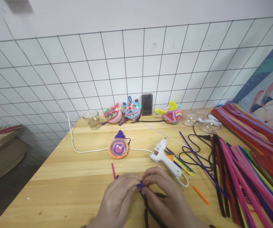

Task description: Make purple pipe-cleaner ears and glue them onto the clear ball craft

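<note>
Left hand point(117, 198) and right hand point(167, 196) pinch purple fuzzy stick point(140, 186) shut-tight — just started. Glue gun point(165, 157) untouched behind; ball point(118, 147) made.

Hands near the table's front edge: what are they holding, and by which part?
Both the left hand and right hand pinch a small purple fuzzy pipe-cleaner piece between their fingertips; black pipe cleaners trail below it.

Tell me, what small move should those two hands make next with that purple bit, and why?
Probably keep twisting: the left hand and right hand pinch a small purple fuzzy pipe-cleaner piece together at their fingertips, with black pipe-cleaner stems trailing below. The purple looks only partly wrapped, so another tight turn seems sensible.
</note>
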